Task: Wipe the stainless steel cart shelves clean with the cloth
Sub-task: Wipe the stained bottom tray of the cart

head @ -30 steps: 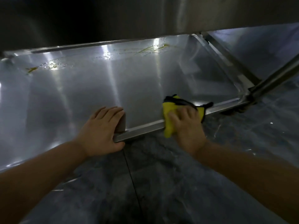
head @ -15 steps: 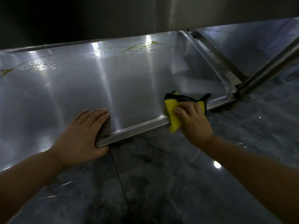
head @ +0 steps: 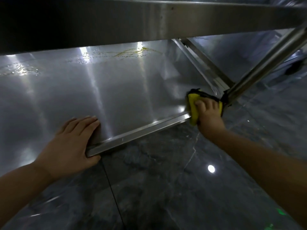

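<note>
Dark marble floor (head: 166,188) under a steel cart: your right hand (head: 210,117) grips the yellow cloth (head: 192,103) on the lower shelf's (head: 116,97) front rim at three o'clock, beside the post (head: 265,63). Your left hand (head: 73,143) lies flat, fingers straight, at eight o'clock. Yellow streaks (head: 129,53) mark the shelf at twelve.

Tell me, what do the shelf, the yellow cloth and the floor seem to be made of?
Shelf: likely brushed stainless steel; it gives streaky, mirror-like reflections. Cloth: soft thick fabric, perhaps microfibre, yellow with dark edging; it bends over the rim under the right hand. Floor: polished dark stone or tile, judging by pale veins, a joint line and glare.
</note>
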`<action>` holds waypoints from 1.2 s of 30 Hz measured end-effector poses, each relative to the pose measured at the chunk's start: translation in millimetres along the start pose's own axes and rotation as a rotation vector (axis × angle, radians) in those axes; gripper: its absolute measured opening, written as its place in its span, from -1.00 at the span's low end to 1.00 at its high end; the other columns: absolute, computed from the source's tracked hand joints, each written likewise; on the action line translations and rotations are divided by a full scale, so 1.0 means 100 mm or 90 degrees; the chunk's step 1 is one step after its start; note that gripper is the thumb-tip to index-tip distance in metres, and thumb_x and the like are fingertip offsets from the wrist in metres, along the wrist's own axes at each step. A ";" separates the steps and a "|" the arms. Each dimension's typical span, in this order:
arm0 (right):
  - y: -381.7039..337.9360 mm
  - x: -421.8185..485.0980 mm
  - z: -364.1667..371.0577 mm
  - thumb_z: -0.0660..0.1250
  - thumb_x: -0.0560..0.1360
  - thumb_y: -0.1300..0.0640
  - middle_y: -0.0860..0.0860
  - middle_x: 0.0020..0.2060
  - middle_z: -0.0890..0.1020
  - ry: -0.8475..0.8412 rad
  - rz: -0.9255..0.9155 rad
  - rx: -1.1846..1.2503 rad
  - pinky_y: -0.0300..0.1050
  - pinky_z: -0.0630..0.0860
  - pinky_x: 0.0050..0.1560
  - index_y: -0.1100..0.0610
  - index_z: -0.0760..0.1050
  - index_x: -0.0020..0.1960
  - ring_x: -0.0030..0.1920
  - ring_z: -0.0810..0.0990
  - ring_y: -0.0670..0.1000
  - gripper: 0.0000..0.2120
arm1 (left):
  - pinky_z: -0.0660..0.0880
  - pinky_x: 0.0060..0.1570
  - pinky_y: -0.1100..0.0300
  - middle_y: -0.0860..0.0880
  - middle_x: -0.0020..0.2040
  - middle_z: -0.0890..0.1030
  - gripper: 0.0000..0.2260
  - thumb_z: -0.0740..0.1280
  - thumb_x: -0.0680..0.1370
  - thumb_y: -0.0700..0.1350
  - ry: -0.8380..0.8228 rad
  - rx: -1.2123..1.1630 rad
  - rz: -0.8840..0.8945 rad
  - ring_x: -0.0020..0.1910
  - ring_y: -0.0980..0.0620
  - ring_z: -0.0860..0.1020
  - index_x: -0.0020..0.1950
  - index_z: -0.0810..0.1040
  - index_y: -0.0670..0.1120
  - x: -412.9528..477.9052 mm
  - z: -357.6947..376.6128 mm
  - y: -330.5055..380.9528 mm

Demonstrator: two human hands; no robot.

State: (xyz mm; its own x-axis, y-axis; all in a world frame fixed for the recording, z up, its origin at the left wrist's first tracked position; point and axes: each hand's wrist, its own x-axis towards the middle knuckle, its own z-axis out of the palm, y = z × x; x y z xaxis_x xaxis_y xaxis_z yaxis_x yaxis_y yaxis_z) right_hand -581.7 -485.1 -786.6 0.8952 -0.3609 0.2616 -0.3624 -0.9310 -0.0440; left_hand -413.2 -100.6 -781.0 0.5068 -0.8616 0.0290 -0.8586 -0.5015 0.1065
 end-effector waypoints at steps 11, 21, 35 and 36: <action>-2.20 -0.26 0.03 0.22 0.45 -0.18 0.22 0.26 0.45 -0.077 -0.380 0.202 0.08 0.11 0.45 0.21 0.49 0.23 0.36 0.29 0.24 -0.46 | 0.15 0.34 0.05 -0.25 0.27 0.47 -0.18 0.25 0.30 0.30 0.029 -0.030 -0.016 0.25 -0.13 0.34 0.38 0.33 -0.23 -0.05 0.01 0.02; -0.10 0.40 -0.04 0.08 0.52 -0.13 0.15 0.46 0.27 -0.154 0.043 0.116 0.09 0.18 0.41 0.10 0.28 0.44 0.46 0.19 0.16 -0.44 | -0.08 0.44 0.21 -0.23 0.33 0.44 -0.18 0.24 0.29 0.28 -0.023 -0.027 -0.017 0.31 -0.11 0.32 0.38 0.38 -0.25 -0.05 -0.03 0.01; -1.65 0.57 0.04 -0.06 0.59 -0.23 0.10 0.56 -0.11 -0.257 -0.177 -0.007 0.11 -0.18 0.48 0.05 -0.11 0.57 0.54 -0.19 0.15 -0.34 | 0.08 0.36 0.11 -0.25 0.27 0.49 -0.19 0.25 0.26 0.28 -0.009 -0.003 -0.023 0.26 -0.09 0.33 0.33 0.43 -0.27 -0.04 -0.04 0.02; -1.88 0.53 0.03 0.00 0.59 -0.24 0.08 0.56 -0.11 -0.259 -0.222 0.020 0.11 -0.20 0.48 0.04 -0.09 0.57 0.54 -0.20 0.13 -0.34 | 0.09 0.35 0.10 -0.25 0.27 0.49 -0.17 0.25 0.26 0.28 -0.007 -0.004 -0.029 0.26 -0.10 0.33 0.33 0.43 -0.27 -0.04 -0.04 0.01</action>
State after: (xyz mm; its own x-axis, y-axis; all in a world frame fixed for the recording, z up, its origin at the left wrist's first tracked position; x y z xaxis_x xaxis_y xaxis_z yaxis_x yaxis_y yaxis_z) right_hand -465.7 -329.7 -767.0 0.9915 -0.0157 -0.1291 -0.0226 -0.9984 -0.0515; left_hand -416.2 -97.0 -777.1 0.5445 -0.8386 0.0131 -0.8341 -0.5398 0.1133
